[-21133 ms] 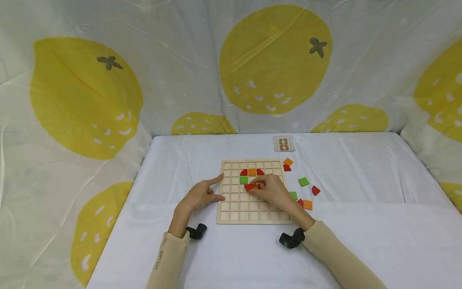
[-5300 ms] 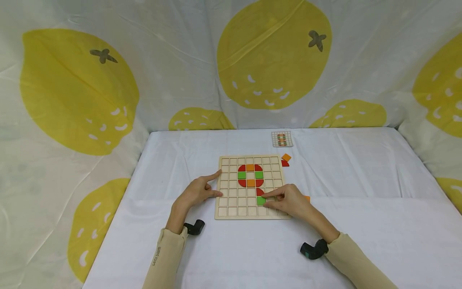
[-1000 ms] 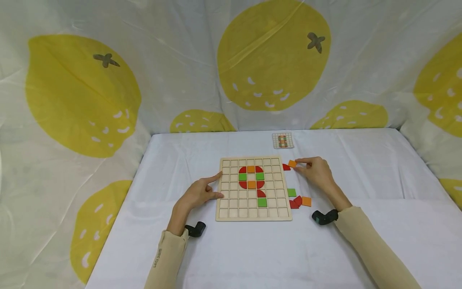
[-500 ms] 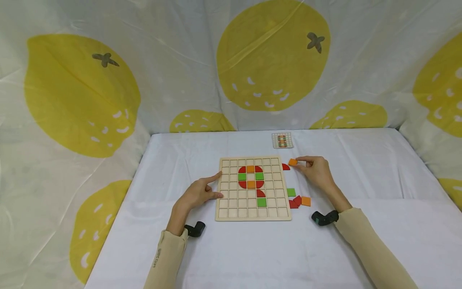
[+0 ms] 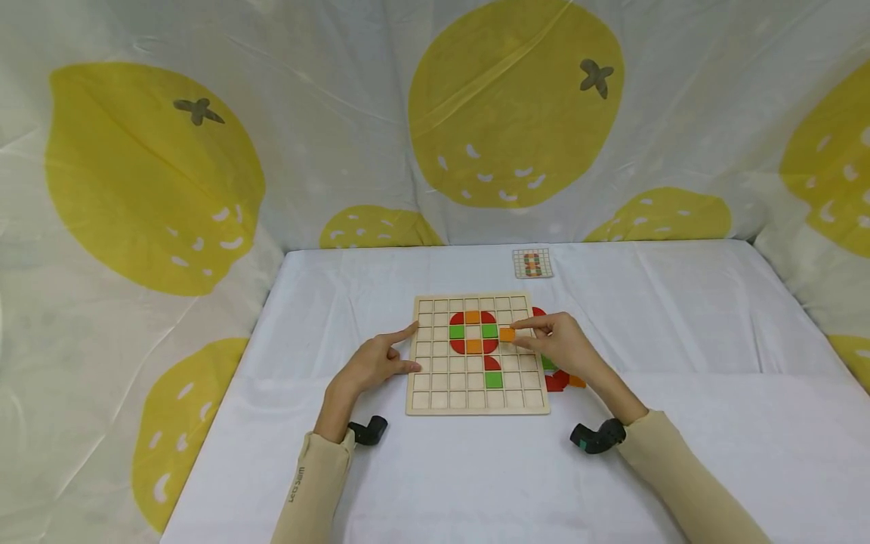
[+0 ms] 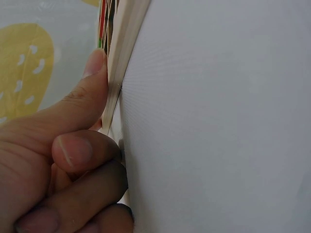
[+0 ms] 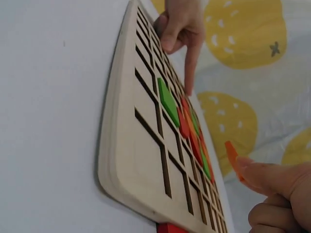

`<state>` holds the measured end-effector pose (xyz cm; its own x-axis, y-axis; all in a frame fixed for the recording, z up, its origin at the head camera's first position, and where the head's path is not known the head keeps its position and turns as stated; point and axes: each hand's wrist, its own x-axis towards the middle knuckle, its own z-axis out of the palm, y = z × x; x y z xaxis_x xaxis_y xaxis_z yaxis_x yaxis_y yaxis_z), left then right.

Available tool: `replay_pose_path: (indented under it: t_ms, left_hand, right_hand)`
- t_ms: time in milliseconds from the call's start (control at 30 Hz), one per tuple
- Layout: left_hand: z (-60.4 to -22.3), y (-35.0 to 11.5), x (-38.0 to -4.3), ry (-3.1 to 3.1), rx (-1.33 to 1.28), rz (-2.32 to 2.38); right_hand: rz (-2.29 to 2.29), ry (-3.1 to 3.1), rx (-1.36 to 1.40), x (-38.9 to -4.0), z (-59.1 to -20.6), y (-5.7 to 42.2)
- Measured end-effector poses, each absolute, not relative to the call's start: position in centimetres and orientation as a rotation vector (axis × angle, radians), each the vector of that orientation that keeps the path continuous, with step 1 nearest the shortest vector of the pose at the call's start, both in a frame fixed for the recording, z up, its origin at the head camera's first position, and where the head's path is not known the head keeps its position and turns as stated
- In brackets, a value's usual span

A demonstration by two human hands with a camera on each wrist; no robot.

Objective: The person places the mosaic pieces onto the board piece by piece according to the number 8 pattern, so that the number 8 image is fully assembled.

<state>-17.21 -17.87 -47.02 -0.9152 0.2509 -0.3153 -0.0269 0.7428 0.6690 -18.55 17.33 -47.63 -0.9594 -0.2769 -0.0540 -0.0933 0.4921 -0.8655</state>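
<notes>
In the head view, my left hand [image 5: 370, 366] rests against the left edge of a wooden grid board [image 5: 442, 403], with thumb and index finger spread along it and the other fingers bent. My right hand [image 5: 566, 346] pinches an orange square tile [image 5: 507, 335] between thumb and fingers, over the board's right half. In the right wrist view this orange tile [image 7: 234, 158] is raised above the board. Red quarter-round, green and orange tiles form a ring in the grid. Below it sit a red quarter-round tile [image 5: 491, 364] and a green square tile [image 5: 493, 380].
A small pattern card [image 5: 533, 263] lies behind the board. To the board's right, partly hidden by my right hand and forearm, lie loose red tiles [image 5: 557, 381], a green tile [image 5: 547, 363] and an orange tile [image 5: 577, 381]. Another red tile [image 5: 538, 311] lies further back.
Earlier, a red and a green tile appeared below the ring. Since half a second ago, my right hand has carried the orange tile left from beside the board to above it. My left hand stays put.
</notes>
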Motion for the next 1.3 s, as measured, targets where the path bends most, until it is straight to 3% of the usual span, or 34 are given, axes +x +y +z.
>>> replay_pose_path:
  t_ms: [300, 1300]
  left_hand:
    - [-47.0, -18.0, -17.2, 2.551, 0.184, 0.999]
    - [-46.8, -18.0, -17.2, 2.550, 0.214, 1.014]
  right_hand:
    - [-1.400, 2.504, -0.499, -17.4, -48.1, 14.7]
    - [-1.338, 2.537, -0.557, -16.6, -48.9, 12.4]
